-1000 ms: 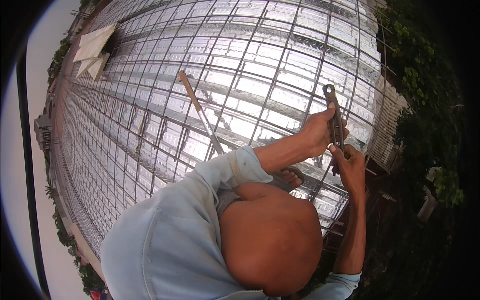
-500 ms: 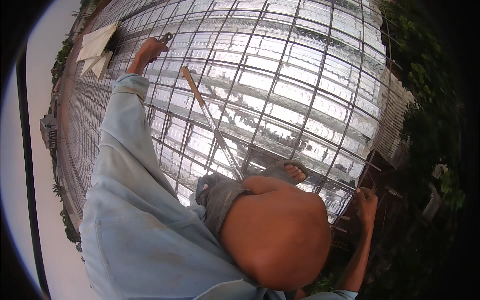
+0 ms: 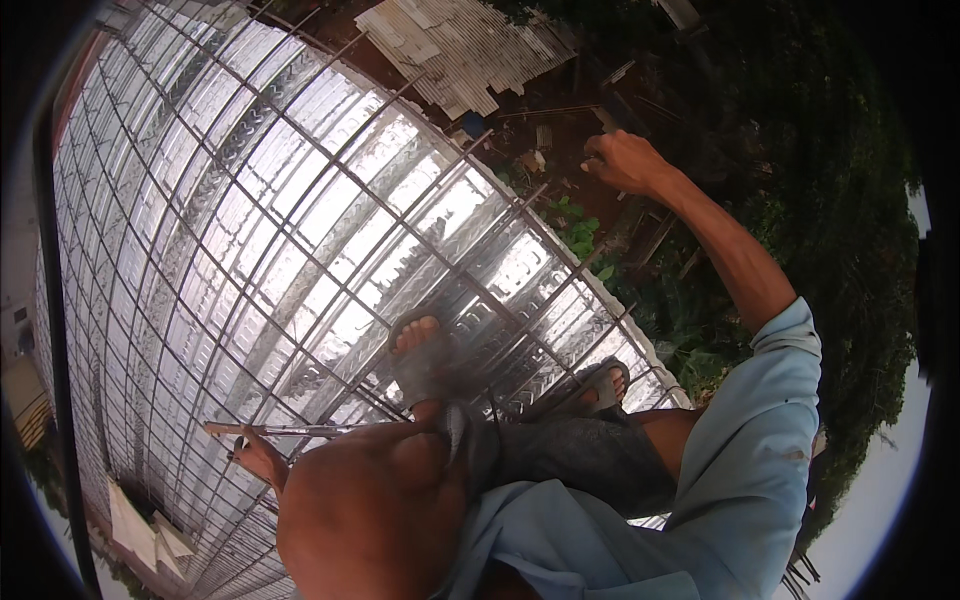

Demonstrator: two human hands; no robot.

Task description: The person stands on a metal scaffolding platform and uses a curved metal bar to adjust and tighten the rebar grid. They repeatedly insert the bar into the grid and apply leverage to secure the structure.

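Note:
My left hand [image 3: 262, 460] is low on the left beside my bent knee, its fingers closed round a small dark metal tool [image 3: 238, 446] that looks like pincers; most of it is hidden. A slim pale stick [image 3: 290, 431] with a brown end lies just above that hand, over the steel mesh [image 3: 330, 270]. Stretched out to the upper right, my right hand [image 3: 628, 162] is beyond the edge of the deck. Its fingers are curled, and what they hold, if anything, cannot be made out.
Shiny ribbed metal decking [image 3: 390, 160] lies under the mesh, and my sandalled feet stand on it. Bar ends stick out past the deck edge [image 3: 560, 245]. Beyond are a corrugated roof [image 3: 470, 50], plants [image 3: 580, 230] and dark trees. Pale sheets [image 3: 140, 530] lie at lower left.
The view has swung to the right. My right hand has risen and reached out beyond the deck edge. My left hand now shows close to my knee, near the stick, instead of far out over the mesh.

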